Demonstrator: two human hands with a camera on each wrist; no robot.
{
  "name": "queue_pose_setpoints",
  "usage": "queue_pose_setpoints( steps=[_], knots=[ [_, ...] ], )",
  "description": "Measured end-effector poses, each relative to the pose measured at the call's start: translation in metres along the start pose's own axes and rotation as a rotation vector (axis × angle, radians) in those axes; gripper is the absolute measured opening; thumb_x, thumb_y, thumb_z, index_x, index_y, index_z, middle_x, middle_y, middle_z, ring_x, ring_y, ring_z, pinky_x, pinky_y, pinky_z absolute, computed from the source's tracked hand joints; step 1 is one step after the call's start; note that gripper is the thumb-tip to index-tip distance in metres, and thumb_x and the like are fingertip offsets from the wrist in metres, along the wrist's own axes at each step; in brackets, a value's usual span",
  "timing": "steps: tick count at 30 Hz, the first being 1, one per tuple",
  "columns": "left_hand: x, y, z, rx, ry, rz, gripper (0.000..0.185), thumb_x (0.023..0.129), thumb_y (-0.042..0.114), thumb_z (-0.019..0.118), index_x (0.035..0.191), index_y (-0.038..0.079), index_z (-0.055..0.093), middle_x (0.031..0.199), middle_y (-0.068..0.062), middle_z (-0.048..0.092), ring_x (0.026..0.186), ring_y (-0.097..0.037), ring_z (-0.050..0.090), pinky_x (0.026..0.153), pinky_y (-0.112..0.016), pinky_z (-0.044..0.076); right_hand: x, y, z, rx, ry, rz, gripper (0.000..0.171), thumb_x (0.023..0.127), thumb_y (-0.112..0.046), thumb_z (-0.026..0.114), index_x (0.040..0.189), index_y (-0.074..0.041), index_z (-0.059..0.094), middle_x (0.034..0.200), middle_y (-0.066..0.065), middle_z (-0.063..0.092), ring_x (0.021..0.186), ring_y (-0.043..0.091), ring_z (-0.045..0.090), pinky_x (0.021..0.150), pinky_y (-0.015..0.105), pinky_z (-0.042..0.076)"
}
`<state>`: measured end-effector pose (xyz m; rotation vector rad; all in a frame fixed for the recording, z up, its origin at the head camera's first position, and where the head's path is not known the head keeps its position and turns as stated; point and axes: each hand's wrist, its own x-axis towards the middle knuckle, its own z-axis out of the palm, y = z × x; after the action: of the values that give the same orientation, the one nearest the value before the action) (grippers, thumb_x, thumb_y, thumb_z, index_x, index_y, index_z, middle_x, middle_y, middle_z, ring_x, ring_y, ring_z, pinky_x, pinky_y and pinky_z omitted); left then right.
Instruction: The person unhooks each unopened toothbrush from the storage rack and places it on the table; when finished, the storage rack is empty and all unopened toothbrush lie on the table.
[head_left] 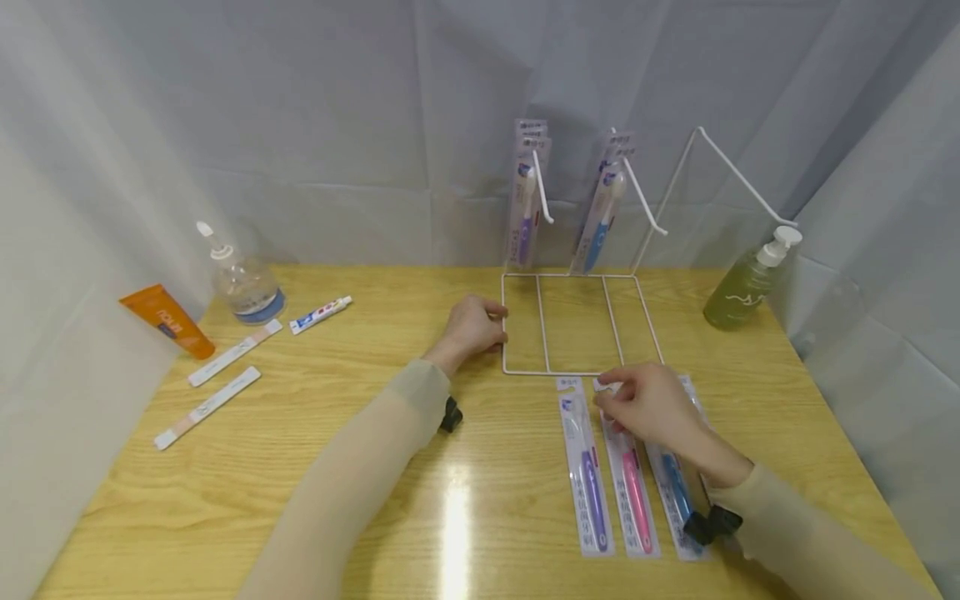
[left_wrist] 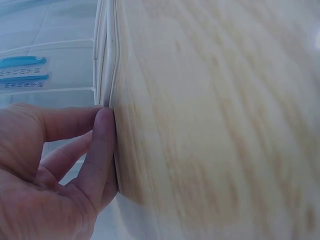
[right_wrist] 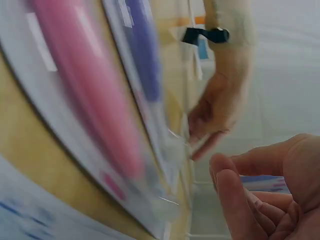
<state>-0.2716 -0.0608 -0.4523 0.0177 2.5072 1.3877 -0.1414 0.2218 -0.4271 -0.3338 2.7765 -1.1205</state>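
Observation:
My left hand [head_left: 472, 325] pinches the left wire of a white wire display rack [head_left: 546, 333] between thumb and fingers; the left wrist view shows the fingertips [left_wrist: 104, 120] right at the wire, by the tabletop. My right hand [head_left: 651, 404] hovers over the top end of a packaged pink toothbrush [head_left: 636, 500]. Its fingers are loosely bent, with nothing showing between them in the right wrist view. Beside it lie a packaged purple toothbrush [head_left: 592, 500] and a blue one [head_left: 677, 492], partly hidden by the right hand and wrist. Packaged purple [head_left: 527, 225] and blue [head_left: 597, 233] toothbrushes hang from two hooks.
The rack's right hook [head_left: 742, 179] holds nothing. A green pump bottle [head_left: 738, 292] stands at the right. On the left are a clear pump bottle [head_left: 247, 287], an orange tube [head_left: 171, 321], a small toothpaste tube [head_left: 321, 315] and two slim white packets [head_left: 234, 354].

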Motion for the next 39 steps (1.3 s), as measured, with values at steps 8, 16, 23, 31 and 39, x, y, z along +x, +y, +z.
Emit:
queue_pose_setpoints(
  steps=[8, 16, 23, 31, 39],
  knots=[
    [0.000, 0.000, -0.002, -0.009, 0.005, 0.005, 0.052, 0.093, -0.007, 0.077, 0.144, 0.003, 0.074, 0.141, -0.025, 0.076, 0.069, -0.010, 0.072, 0.065, -0.018, 0.068, 0.046, -0.020, -0.046, -0.027, 0.333, -0.195, 0.027, 0.099, -0.006, 0.078, 0.124, 0.005, 0.079, 0.093, 0.022, 0.085, 0.068, 0.025, 0.079, 0.054, 0.012, 0.054],
    [0.001, 0.000, -0.003, -0.014, 0.005, -0.017, 0.052, 0.093, -0.006, 0.080, 0.144, 0.004, 0.074, 0.140, -0.024, 0.077, 0.069, -0.011, 0.072, 0.066, -0.020, 0.068, 0.124, -0.032, -0.066, 0.232, 0.645, -0.281, 0.033, 0.099, -0.005, 0.074, 0.128, 0.012, 0.074, 0.124, 0.032, 0.080, 0.089, -0.009, 0.074, 0.079, -0.002, 0.056],
    [0.000, -0.002, 0.000, -0.013, -0.008, -0.007, 0.052, 0.093, -0.006, 0.079, 0.144, 0.003, 0.074, 0.140, -0.024, 0.077, 0.070, -0.011, 0.073, 0.067, -0.020, 0.069, 0.160, -0.032, -0.058, 0.555, 0.705, -0.274, 0.031, 0.093, 0.003, 0.074, 0.122, 0.015, 0.072, 0.100, 0.008, 0.082, 0.083, -0.012, 0.070, 0.083, 0.005, 0.062],
    [-0.001, 0.000, 0.000, -0.012, -0.007, -0.011, 0.052, 0.093, -0.006, 0.079, 0.144, 0.004, 0.074, 0.138, -0.025, 0.077, 0.071, -0.011, 0.073, 0.068, -0.020, 0.069, 0.167, -0.034, -0.058, 0.600, 0.722, -0.168, 0.013, 0.094, 0.001, 0.075, 0.107, 0.001, 0.074, 0.084, -0.025, 0.067, 0.079, -0.009, 0.066, 0.081, 0.006, 0.059],
    [0.000, 0.001, 0.000, -0.018, -0.006, -0.009, 0.052, 0.093, -0.007, 0.078, 0.144, 0.003, 0.074, 0.137, -0.024, 0.077, 0.070, -0.011, 0.073, 0.069, -0.020, 0.069, 0.164, -0.033, -0.062, 0.579, 0.753, -0.174, 0.008, 0.096, 0.003, 0.075, 0.104, 0.005, 0.075, 0.079, -0.030, 0.068, 0.074, -0.012, 0.067, 0.074, 0.005, 0.058]
  ],
)
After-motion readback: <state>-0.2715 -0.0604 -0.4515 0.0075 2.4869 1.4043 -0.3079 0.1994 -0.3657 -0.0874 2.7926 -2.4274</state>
